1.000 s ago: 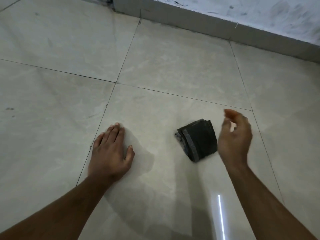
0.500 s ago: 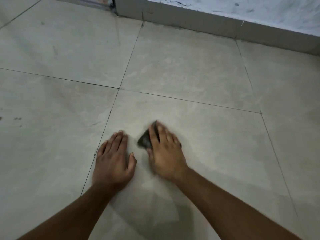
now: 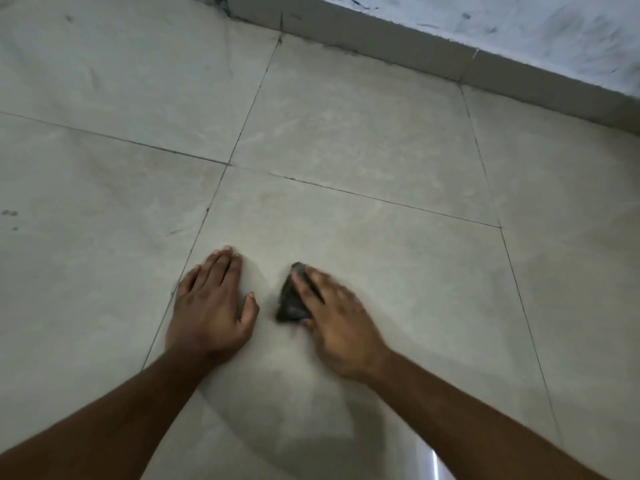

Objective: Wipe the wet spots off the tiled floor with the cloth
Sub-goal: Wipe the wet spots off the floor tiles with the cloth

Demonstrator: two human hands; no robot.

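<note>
A small dark folded cloth [image 3: 290, 303] lies on the pale tiled floor [image 3: 363, 143], mostly hidden under my right hand [image 3: 334, 320]. That hand presses flat on the cloth with straight fingers and looks motion-blurred. My left hand [image 3: 211, 303] rests flat on the tile just left of the cloth, fingers straight and together, a short gap apart from it. I cannot make out distinct wet spots; the tile below my hands shows a glossy sheen.
Dark grout lines [image 3: 346, 192] cross the floor. A grey skirting [image 3: 381, 50] and a scuffed white wall [image 3: 519, 32] run along the far right. Small dark marks [image 3: 9, 213] sit at the left edge. A bright light reflection [image 3: 433, 462] shows near the bottom.
My right hand came down on the cloth and slid it left toward my left hand; since half a second ago it has shifted slightly right. My left hand stayed planted.
</note>
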